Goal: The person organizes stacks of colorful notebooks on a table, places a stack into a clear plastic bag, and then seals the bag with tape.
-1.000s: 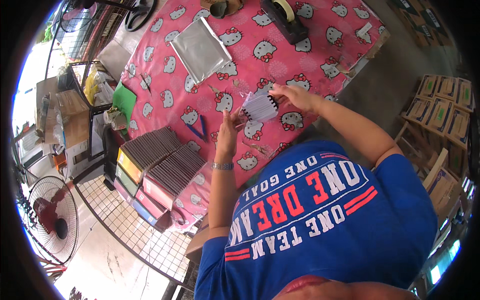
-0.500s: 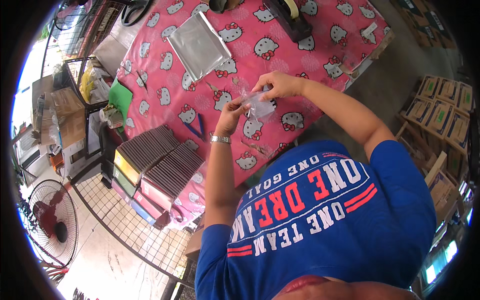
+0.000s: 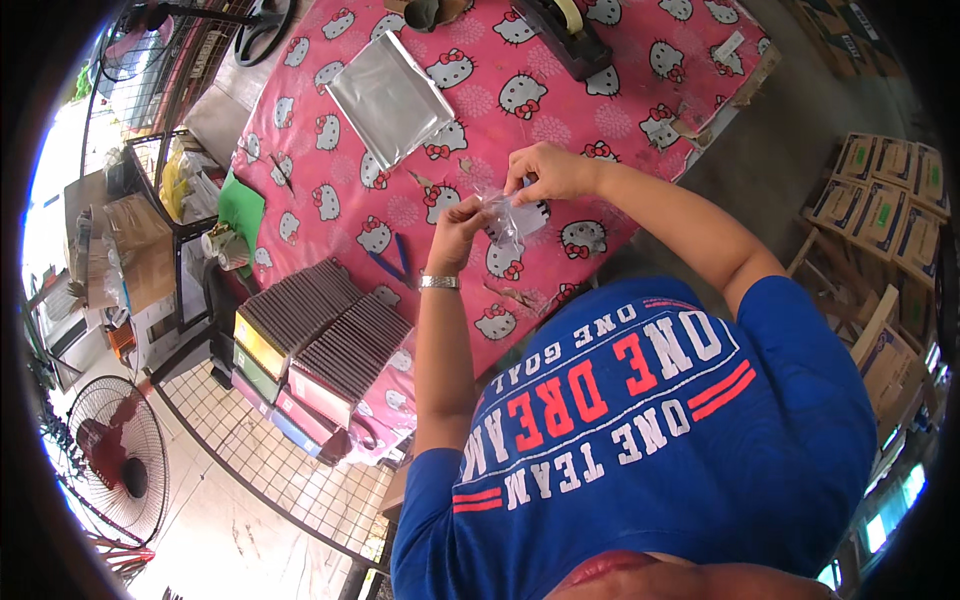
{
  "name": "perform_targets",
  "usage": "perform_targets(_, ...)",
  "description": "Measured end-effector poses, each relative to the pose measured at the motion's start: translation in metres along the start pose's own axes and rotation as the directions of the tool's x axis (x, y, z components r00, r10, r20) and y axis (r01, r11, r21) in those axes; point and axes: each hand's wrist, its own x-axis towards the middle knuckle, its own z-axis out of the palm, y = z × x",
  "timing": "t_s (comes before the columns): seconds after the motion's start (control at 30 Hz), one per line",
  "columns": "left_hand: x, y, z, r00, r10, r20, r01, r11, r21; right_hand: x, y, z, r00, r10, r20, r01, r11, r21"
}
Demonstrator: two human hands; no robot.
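Note:
Between my hands, over the pink table cover, is a small clear plastic bag (image 3: 513,228) with something pale and partly black inside that I cannot make out. My left hand (image 3: 461,228), with a silver watch on its wrist, pinches the bag's left side. Fingers of my right hand (image 3: 543,175) close on its upper edge. Farther off lies a stack of clear plastic sleeves (image 3: 392,101), flat on the table. Blue-handled pliers (image 3: 391,262) rest just left of my left wrist.
Spiral-bound notebooks (image 3: 318,318) stand in stacks at the table's near left corner. A black tape dispenser (image 3: 570,42) sits at the far side of the pink table (image 3: 400,205). On the left are a fan (image 3: 118,455) and a wire rack; cartons (image 3: 880,205) are piled at right.
My right hand has shifted slightly left and the bag has changed shape between my fingers. The whole view has moved a little.

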Motion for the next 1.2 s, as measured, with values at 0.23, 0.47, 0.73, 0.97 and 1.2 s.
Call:
perform_targets(0.23,0.001,0.005,0.034,0.867,0.473,-0.155,-0.313,0.760,0.569,-0.008,0.006,0.017,0.966,-0.114,-0.234,0.080,0.986,-0.148)
perform_targets(0.47,-0.004,0.003,0.042,0.800,0.580,-0.152,-0.171,0.465,0.869,-0.004,0.000,0.019,0.979,-0.106,-0.175,0.090,0.991,-0.094)
perform_targets(0.73,-0.035,-0.012,0.051,0.796,0.436,-0.421,-0.370,0.900,0.231,-0.055,0.003,0.007,0.927,-0.373,0.035,0.353,0.839,-0.415)
perform_targets(0.97,-0.039,-0.026,0.080,0.741,0.663,-0.103,-0.263,0.429,0.864,-0.049,-0.018,0.004,0.940,-0.310,0.145,0.335,0.743,-0.580)
perform_targets(1.2,-0.046,-0.032,0.091,0.775,0.629,0.065,-0.200,0.147,0.969,-0.023,0.106,-0.132,0.409,0.096,-0.907,-0.441,0.891,-0.105)
